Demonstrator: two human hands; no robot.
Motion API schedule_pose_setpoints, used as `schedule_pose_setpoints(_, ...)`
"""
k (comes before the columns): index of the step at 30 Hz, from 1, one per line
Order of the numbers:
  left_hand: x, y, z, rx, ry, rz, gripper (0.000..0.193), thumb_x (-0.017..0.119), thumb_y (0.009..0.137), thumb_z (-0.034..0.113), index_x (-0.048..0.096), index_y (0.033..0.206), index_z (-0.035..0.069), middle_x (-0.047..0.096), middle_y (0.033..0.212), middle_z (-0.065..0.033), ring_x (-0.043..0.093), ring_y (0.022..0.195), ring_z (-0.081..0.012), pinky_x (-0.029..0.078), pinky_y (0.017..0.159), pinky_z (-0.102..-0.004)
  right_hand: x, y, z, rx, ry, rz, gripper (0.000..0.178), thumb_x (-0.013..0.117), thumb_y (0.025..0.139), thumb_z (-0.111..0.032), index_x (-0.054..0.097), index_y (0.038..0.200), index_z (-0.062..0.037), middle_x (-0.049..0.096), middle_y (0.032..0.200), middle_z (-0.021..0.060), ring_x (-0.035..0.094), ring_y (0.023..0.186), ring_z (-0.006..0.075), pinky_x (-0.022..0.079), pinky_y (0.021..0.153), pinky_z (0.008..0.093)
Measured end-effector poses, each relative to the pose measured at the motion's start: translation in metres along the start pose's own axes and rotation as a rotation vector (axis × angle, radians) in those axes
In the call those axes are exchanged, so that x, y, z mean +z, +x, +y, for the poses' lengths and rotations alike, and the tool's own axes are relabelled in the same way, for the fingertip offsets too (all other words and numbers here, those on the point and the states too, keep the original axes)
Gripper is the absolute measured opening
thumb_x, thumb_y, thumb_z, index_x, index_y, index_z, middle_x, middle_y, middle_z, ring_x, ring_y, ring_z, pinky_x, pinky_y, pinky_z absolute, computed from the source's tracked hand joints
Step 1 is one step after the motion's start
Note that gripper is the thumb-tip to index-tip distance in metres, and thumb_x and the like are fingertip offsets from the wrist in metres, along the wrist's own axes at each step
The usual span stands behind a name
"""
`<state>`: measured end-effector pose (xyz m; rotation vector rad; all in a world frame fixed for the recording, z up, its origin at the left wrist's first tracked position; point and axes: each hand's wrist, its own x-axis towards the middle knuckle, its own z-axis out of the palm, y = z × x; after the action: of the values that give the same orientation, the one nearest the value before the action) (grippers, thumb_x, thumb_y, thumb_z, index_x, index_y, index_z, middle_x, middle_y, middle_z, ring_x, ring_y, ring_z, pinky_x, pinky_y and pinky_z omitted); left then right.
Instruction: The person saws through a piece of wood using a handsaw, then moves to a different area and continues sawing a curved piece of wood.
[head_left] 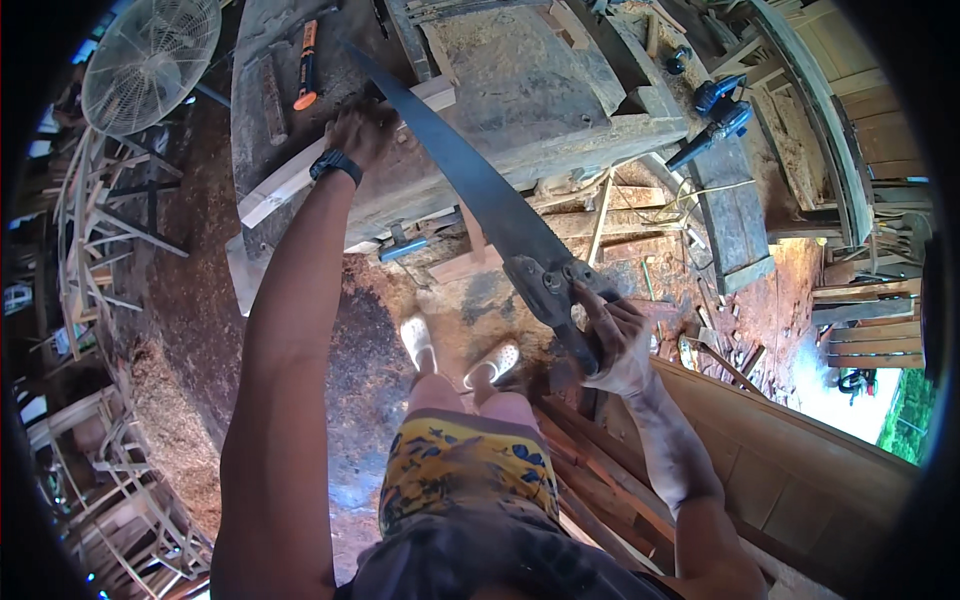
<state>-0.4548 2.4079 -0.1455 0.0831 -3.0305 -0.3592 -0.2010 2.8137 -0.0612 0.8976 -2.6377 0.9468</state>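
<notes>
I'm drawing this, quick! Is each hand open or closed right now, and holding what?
Left hand: on the wood strip; whether its grip is open or closed can't be told.
Right hand: closed, holding the saw.

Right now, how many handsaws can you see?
1: the handsaw in the right hand, slanting over the workbench. Others may be hidden.

Fan (150,72): round, wire-caged, upper left.
Orange-and-black tool (306,62): lying right of the fan.
Power tools (737,117): blue and black, upper right.
Wooden frames (125,515): heaped, left.
Greenery (905,415): bright, lower right.
</notes>
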Motion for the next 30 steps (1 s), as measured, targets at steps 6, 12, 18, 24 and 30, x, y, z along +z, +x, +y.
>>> schedule_pose_setpoints(6,0.005,-0.007,0.000,0.053,0.159,0.097,0.044,0.065,0.090,0.041,0.063,0.110,0.002,0.068,0.118,-0.0205,0.063,0.117,-0.0372,0.049,0.098,-0.0497,0.022,-0.003,0.009,-0.024,-0.089,-0.022,0.071,0.073,0.070,-0.010,0.057,0.137,0.0054,0.052,0.057,0.0004,0.055,0.051,0.0178,0.049,0.063,0.0332)
schedule_pose_setpoints(12,0.010,-0.015,0.011,0.086,0.241,0.244,0.045,0.068,0.086,0.043,0.063,0.108,0.004,0.070,0.109,-0.0209,0.068,0.104,-0.0392,0.052,0.090,-0.0520,0.026,-0.008,0.003,-0.063,-0.157,-0.053,0.066,0.079,0.080,-0.020,0.057,0.139,0.0004,0.049,0.057,-0.0011,0.054,0.053,0.0168,0.049,0.064,0.0334)
schedule_pose_setpoints(18,0.009,-0.016,0.015,0.056,0.253,0.226,0.048,0.065,0.087,0.048,0.064,0.109,0.005,0.071,0.109,-0.0220,0.069,0.103,-0.0405,0.053,0.090,-0.0514,0.022,-0.016,-0.018,-0.021,-0.247,-0.129,0.064,0.079,0.082,-0.022,0.059,0.140,-0.0030,0.049,0.057,-0.0023,0.052,0.052,0.0152,0.049,0.064,0.0338)
schedule_pose_setpoints(24,0.013,-0.015,0.009,0.053,0.242,0.217,0.048,0.063,0.088,0.048,0.064,0.111,0.005,0.070,0.114,-0.0210,0.068,0.108,-0.0406,0.052,0.093,-0.0503,0.031,-0.016,-0.023,-0.052,-0.249,-0.054,0.063,0.080,0.082,-0.026,0.061,0.138,-0.0047,0.047,0.054,-0.0029,0.052,0.050,0.0134,0.049,0.062,0.0319)
schedule_pose_setpoints(30,0.012,-0.017,0.007,0.069,0.248,0.221,0.050,0.064,0.087,0.048,0.064,0.114,0.005,0.070,0.116,-0.0203,0.067,0.110,-0.0400,0.052,0.094,-0.0494,0.052,0.008,-0.014,-0.024,-0.284,-0.061,0.062,0.080,0.083,-0.026,0.060,0.139,-0.0076,0.049,0.051,-0.0037,0.053,0.045,0.0134,0.053,0.069,0.0314)
